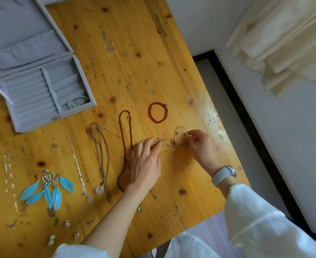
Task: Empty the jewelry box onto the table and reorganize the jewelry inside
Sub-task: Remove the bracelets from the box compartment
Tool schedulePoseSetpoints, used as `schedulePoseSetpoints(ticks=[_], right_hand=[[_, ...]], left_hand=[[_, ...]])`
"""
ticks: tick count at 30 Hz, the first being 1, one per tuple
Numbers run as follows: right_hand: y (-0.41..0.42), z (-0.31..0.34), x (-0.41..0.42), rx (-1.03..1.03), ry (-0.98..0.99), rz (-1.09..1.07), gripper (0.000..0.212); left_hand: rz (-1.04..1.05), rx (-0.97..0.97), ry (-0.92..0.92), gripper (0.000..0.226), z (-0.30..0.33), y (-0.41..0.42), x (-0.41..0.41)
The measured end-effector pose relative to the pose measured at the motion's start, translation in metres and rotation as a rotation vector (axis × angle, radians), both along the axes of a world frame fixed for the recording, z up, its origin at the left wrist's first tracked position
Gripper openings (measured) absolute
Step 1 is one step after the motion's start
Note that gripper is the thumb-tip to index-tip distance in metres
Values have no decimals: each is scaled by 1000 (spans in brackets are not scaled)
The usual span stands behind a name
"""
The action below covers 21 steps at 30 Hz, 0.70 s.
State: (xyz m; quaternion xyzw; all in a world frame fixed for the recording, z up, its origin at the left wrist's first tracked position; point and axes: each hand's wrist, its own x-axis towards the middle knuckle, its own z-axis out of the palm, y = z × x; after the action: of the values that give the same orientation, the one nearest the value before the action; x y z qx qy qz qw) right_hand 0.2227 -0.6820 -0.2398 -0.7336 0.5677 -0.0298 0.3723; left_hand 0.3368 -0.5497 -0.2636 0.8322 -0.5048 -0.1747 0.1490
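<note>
A grey jewelry box (42,125) lies open at the upper left of the wooden table (127,53); one bracelet (77,101) rests in its lower right compartment. My left hand (146,161) pinches the knotted cord end of a thin string bracelet (180,131). My right hand (200,144) pinches that bracelet's other side, just above the tabletop. A red bead bracelet (158,112) lies beyond my hands. A dark red bead necklace (125,142) stretches beside my left hand.
Left of my arm lie a cord necklace with a pale ring pendant (102,161), a silver chain (78,164), blue feather earrings (47,189), a clear bead strand (9,175) and several small earrings (68,223). The table's right edge (226,138) drops to the floor.
</note>
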Motion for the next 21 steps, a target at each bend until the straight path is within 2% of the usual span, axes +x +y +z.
schedulePoseSetpoints(ticks=[3, 6, 11, 14, 17, 21], right_hand=[[6, -2, 1, -85, 40, 92, 26], [8, 1, 5, -97, 53, 68, 27], [14, 13, 31, -133, -12, 130, 28], [21, 21, 72, -151, -81, 230, 27], [33, 30, 123, -180, -157, 371, 26], [48, 38, 198, -220, -185, 504, 26]], left_hand=[[-11, -16, 9, 47, 0, 0, 2], [-14, -63, 84, 46, 3, -2, 9], [71, -167, 132, 40, 14, -1, 34], [160, -232, 55, 33, 24, 4, 70], [271, -275, -38, 36, 36, 16, 116], [390, -183, -194, 36, 39, 46, 175]])
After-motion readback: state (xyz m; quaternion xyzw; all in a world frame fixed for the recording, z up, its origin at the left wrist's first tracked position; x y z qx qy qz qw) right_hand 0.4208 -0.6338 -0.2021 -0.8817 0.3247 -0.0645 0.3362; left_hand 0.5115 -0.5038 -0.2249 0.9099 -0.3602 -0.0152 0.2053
